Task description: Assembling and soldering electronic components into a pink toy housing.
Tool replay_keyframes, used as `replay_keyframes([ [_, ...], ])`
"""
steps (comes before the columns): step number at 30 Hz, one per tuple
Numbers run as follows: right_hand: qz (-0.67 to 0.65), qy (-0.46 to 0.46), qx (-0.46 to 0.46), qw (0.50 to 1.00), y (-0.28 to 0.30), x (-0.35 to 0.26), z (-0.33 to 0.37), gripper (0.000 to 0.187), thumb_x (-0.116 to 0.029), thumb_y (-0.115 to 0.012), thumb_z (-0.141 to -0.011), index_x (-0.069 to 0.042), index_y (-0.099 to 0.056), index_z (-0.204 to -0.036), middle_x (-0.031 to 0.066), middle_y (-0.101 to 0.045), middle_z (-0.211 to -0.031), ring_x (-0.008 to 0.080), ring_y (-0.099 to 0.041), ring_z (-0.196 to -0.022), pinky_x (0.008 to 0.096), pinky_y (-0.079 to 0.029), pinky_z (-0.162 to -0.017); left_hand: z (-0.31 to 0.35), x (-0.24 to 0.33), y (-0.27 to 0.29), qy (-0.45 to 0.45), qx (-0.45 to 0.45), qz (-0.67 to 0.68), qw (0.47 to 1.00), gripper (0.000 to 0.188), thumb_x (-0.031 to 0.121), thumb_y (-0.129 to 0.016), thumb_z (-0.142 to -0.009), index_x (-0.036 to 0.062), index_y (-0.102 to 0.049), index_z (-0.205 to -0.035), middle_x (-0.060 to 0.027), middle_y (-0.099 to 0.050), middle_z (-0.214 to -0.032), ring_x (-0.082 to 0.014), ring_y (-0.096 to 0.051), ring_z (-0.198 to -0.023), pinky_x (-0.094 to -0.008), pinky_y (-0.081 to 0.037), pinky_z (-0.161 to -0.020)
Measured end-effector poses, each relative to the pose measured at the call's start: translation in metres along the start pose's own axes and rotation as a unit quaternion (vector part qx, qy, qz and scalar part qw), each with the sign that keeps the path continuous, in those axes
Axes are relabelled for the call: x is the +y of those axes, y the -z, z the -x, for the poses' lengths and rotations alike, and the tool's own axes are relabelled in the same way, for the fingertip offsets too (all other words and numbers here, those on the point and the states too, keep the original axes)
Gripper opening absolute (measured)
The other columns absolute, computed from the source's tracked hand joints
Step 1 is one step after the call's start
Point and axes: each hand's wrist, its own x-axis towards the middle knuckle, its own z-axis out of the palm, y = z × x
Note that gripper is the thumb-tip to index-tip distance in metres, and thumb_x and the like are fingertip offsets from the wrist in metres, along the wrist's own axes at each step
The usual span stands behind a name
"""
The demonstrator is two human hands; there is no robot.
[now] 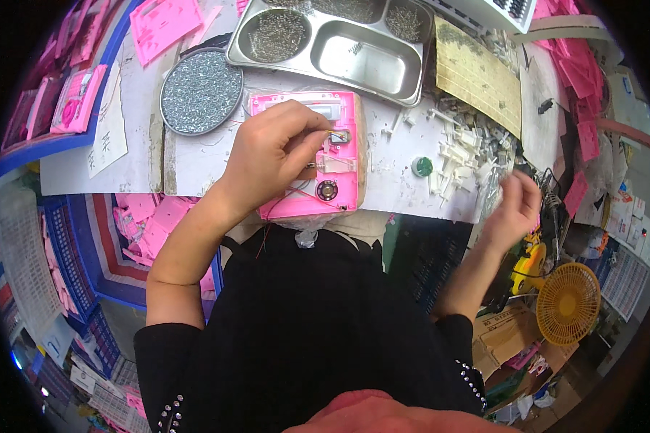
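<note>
A pink plastic housing [303, 202] lies open-side up on the table in front of me, with a round black speaker [327, 190], thin wires and white parts inside. Over its left half is my left hand [271, 151], thumb and forefinger pinched beside a small metal component [339, 137] in the housing; what sits between the fingertips is too small to make out. Off to the right, my right hand [513, 211] hovers at the table's edge beside a pile of white plastic pieces [458, 155]. Its fingers are curled together, and whatever they may hold is hidden.
A round dish of small screws [202, 90] stands left of the housing. Behind is a steel compartment tray [365, 61] holding metal bits. A green round piece [422, 167] lies near the white pile. Blue crates [94, 252] flank the left; an orange fan [569, 303] stands lower right.
</note>
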Motion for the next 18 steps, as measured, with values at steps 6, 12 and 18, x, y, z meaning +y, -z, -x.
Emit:
replay_keyframes([
  [6,-0.357,-0.2,0.155,0.899,0.151,0.07,-0.019,0.02,-0.019,-0.068,-0.1,-0.003,-0.061,-0.11,0.006,-0.063,-0.093,0.0161,-0.054,-0.073,0.0301,-0.043,-0.063,-0.002,0.009,-0.008,-0.019,-0.008,-0.062,0.998,0.008,0.006,-0.077,-0.085,0.0036,-0.071,-0.089,-0.0078,-0.068,-0.081,-0.0215,-0.062,-0.063,-0.0328,-0.05,-0.058],
  [12,-0.095,-0.091,0.274,0.953,0.152,0.072,-0.044,0.015,-0.014,-0.072,-0.096,-0.002,-0.063,-0.097,0.0028,-0.057,-0.073,0.0113,-0.048,-0.059,0.0268,-0.036,-0.053,-0.002,0.007,-0.022,-0.066,0.013,-0.175,0.982,0.011,0.014,-0.081,-0.077,0.0099,-0.072,-0.082,-0.0031,-0.064,-0.095,-0.0246,-0.057,-0.089,-0.0395,-0.039,-0.082],
  [18,-0.234,-0.02,0.308,0.922,0.189,0.053,0.001,0.014,-0.015,-0.064,-0.097,-0.002,-0.061,-0.099,0.0012,-0.049,-0.069,0.01,-0.044,-0.058,0.0243,-0.033,-0.051,0.003,0.004,-0.031,-0.024,0.021,-0.205,0.978,0.012,0.015,-0.082,-0.074,0.0123,-0.072,-0.08,-0.0014,-0.061,-0.1,-0.027,-0.054,-0.097,-0.042,-0.034,-0.088],
])
